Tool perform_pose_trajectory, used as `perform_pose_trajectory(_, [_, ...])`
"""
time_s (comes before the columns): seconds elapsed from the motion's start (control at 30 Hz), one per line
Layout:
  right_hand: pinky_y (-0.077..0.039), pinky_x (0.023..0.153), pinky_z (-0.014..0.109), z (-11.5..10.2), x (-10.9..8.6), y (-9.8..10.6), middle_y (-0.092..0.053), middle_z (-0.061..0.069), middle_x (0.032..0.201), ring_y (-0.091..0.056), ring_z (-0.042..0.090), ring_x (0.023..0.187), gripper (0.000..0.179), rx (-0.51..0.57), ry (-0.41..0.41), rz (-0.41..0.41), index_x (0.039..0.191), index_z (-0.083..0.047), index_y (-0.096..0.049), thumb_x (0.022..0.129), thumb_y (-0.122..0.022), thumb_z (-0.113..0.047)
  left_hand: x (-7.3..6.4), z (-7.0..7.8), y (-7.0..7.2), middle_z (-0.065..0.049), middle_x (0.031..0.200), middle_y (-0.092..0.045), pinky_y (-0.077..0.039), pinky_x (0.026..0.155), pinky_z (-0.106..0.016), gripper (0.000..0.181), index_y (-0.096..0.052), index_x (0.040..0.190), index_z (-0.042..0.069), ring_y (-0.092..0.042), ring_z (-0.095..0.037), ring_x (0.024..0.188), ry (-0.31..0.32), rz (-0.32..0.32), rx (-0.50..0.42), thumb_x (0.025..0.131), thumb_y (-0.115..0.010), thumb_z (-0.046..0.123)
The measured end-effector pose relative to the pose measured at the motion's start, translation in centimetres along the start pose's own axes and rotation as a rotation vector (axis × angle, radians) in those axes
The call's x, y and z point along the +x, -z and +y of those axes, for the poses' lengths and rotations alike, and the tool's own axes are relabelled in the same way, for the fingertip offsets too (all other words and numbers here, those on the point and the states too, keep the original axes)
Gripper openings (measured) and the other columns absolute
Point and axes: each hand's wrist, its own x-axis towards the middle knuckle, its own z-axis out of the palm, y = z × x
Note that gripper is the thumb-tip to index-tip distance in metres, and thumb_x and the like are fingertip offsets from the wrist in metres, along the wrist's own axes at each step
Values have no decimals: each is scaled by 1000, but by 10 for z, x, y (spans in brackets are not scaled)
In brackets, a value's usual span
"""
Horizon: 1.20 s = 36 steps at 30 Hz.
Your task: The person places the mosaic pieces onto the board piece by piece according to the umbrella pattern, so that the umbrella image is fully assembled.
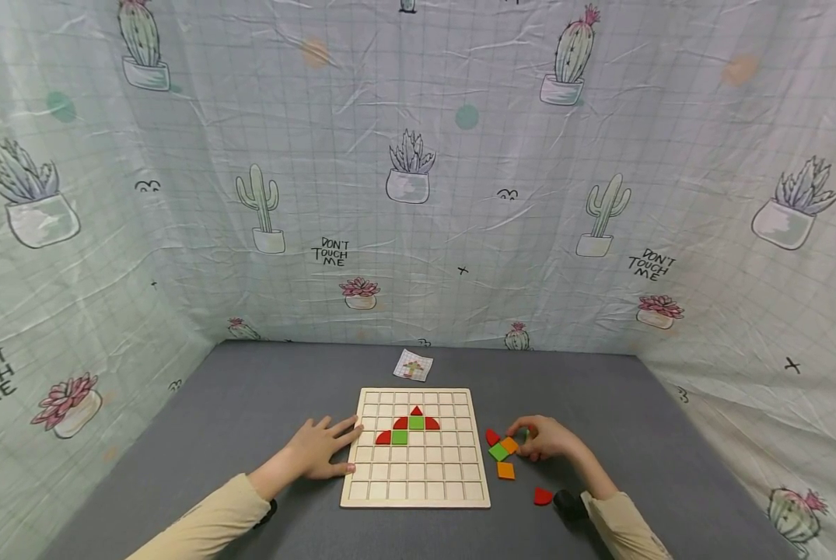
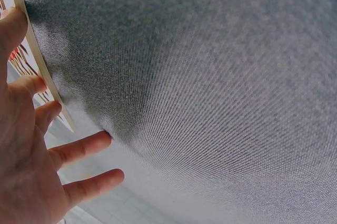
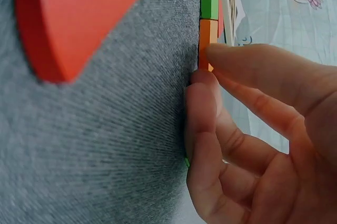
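A light wooden grid board (image 1: 418,471) lies on the dark table. On it sit a red triangle (image 1: 417,411), two green square tiles (image 1: 400,437) and several red quarter-round tiles (image 1: 431,423). My left hand (image 1: 320,448), fingers spread, rests at the board's left edge, with the thumb and some fingertips touching it. Right of the board, my right hand (image 1: 547,438) has its thumb and index finger at an orange square tile (image 3: 205,39), seemingly pinching it. The other fingers are curled. A bit of green (image 3: 187,162) shows beneath them, mostly hidden.
By the right hand lie a green square (image 1: 498,452), another orange tile (image 1: 505,470) and a red piece (image 1: 491,437). A red quarter-round (image 1: 543,496) lies nearer the right wrist. Behind the board is a small printed card (image 1: 413,365). A cactus-patterned curtain (image 1: 418,233) surrounds the table.
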Motion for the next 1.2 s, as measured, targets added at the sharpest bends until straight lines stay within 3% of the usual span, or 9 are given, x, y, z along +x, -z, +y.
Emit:
perform_pose_trajectory(0.37, [-39,47,26,2,-3,-2,-52,1,52,-47,9,46,20,-70,22,18,93,-6,-61,75,-68,-6,0,-1,-1,0,143,-35,-37,91,-54,68,-36,138,22,-42,-36,121,-11,16,-3,82,-45,60])
perform_pose_trajectory(1.2, [-40,47,24,1,-11,-4,-59,3,59,-50,9,51,20,-102,77,41,90,-4,-59,73,-68,-3,-3,-1,0,-2,142,-36,-37,89,-55,67,-37,137,19,-42,-37,120,-36,40,-17,83,-45,58])
